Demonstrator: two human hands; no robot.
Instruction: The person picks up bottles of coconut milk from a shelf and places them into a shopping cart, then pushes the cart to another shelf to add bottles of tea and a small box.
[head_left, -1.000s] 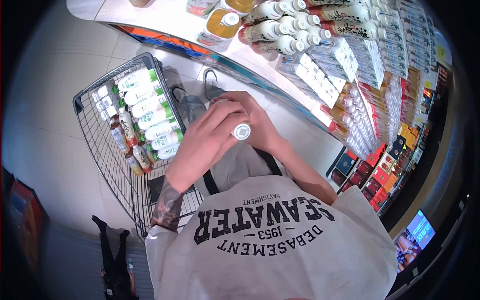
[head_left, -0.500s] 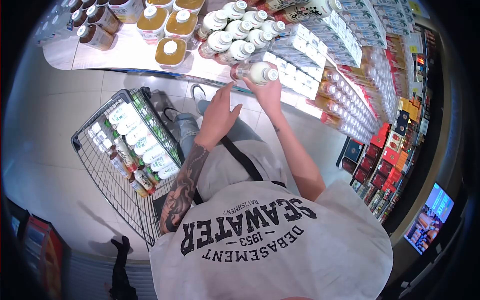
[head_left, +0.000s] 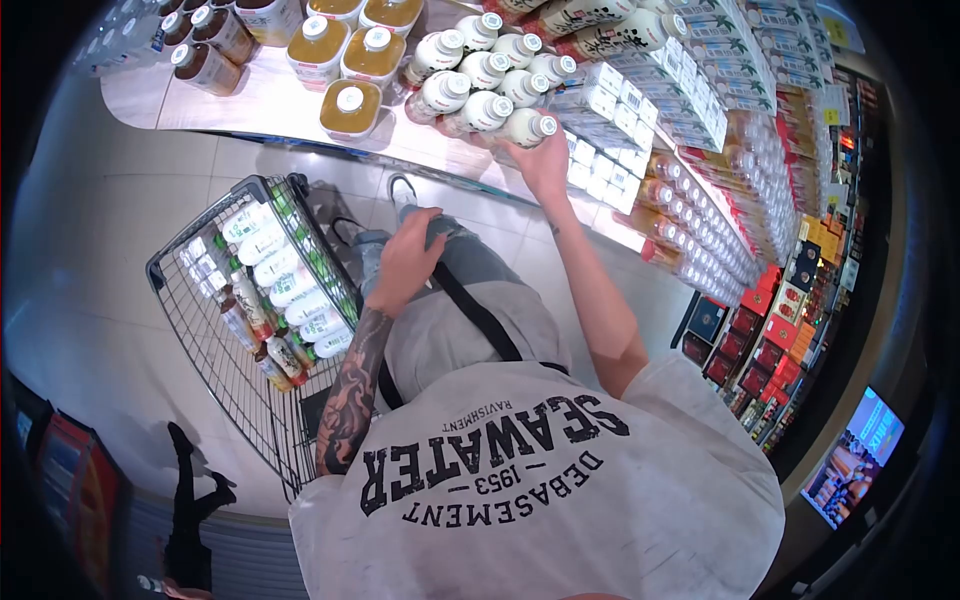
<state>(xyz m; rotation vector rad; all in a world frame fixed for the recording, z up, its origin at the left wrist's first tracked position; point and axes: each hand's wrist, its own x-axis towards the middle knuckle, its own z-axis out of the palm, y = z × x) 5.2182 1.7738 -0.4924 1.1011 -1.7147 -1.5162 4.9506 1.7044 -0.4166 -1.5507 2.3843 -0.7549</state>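
Note:
My right hand (head_left: 543, 162) is wrapped round a white-topped drink bottle (head_left: 528, 127) at the front edge of the display shelf (head_left: 260, 112). That bottle stands beside a cluster of matching white bottles (head_left: 484, 68), at its near right corner. Its lower part is partly hidden by my fingers. My left hand (head_left: 408, 258) hangs over my legs, holding nothing, its fingers loosely apart. To the left of it is a wire shopping cart (head_left: 190, 345) with white wrapped packs (head_left: 283, 268) and several bottles (head_left: 270, 345) inside.
Square jugs of amber drink (head_left: 350, 108) and dark tea bottles (head_left: 207, 65) stand left on the shelf. White cartons (head_left: 610, 110) and wrapped bottle packs (head_left: 680, 190) are stacked right. A lit screen (head_left: 853, 458) is at lower right. Another person's legs (head_left: 190, 500) show at lower left.
My right hand has brought the bottle from in front of the shelf edge to beside the other white bottles. My left hand has dropped back toward my body, away from the bottle.

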